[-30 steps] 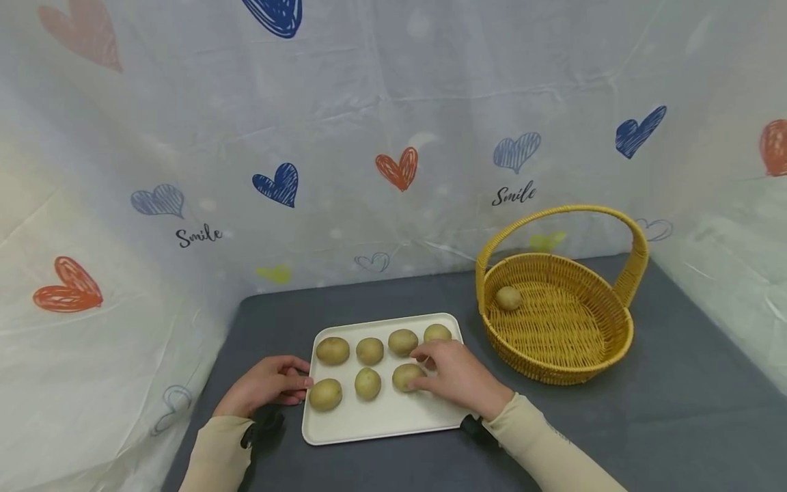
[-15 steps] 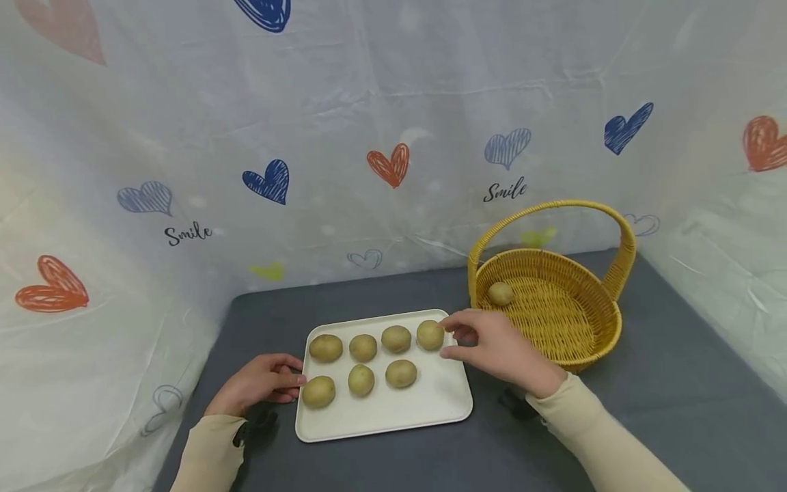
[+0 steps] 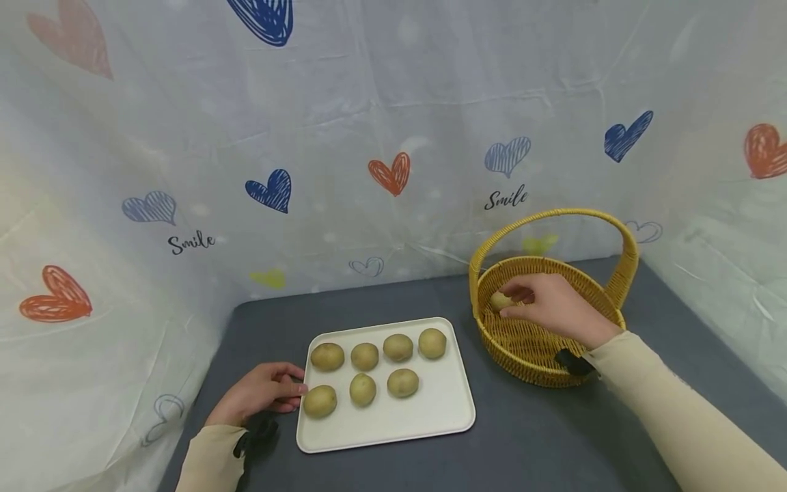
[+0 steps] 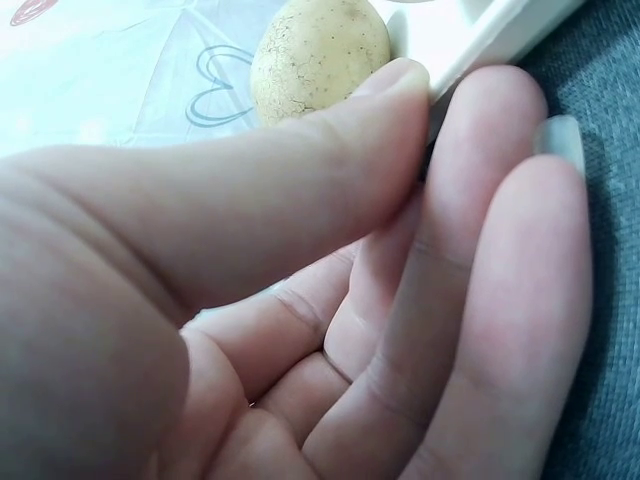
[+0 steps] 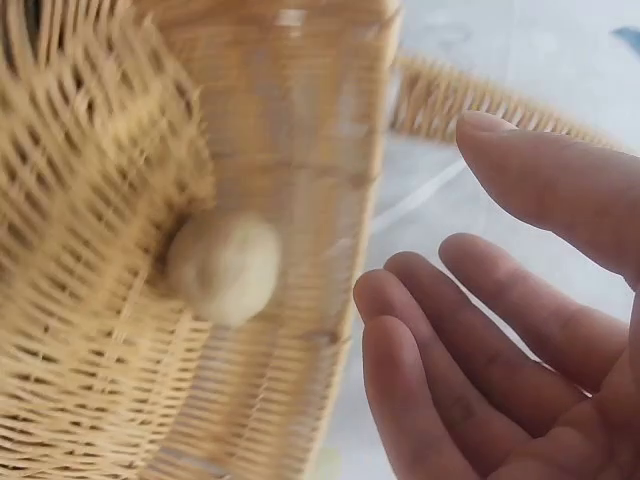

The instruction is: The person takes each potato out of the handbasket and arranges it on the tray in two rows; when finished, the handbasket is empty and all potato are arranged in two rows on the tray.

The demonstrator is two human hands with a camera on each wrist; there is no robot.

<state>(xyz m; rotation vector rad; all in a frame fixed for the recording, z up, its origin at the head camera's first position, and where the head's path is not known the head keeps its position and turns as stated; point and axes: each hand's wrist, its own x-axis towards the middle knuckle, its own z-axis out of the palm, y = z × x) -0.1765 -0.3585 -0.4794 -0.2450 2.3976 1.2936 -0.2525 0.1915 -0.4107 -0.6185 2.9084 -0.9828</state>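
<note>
On the table lies a white tray [image 3: 430, 417] with several potatoes in two rows, among them a front-left potato [image 3: 320, 401]. My left hand [image 3: 261, 393] holds the tray's left edge between thumb and fingers; the left wrist view shows the thumb tip [image 4: 400, 95] at the rim beside a potato [image 4: 315, 60]. Over the yellow wicker basket [image 3: 522, 369] is my right hand [image 3: 553, 307], its fingers apart and nothing in them. A single potato [image 5: 225, 265] sits inside the basket against its wall, partly covered by the hand in the head view.
The basket's tall arched handle [image 3: 553, 213] rises above its rim. A dark grey cloth [image 3: 363, 301] covers the table. Behind it hangs a white curtain [image 3: 332, 137] printed with hearts.
My right hand has moved from the tray's potatoes rightward to above the basket, carrying nothing. The left hand keeps its place at the tray. The potatoes stay where they were.
</note>
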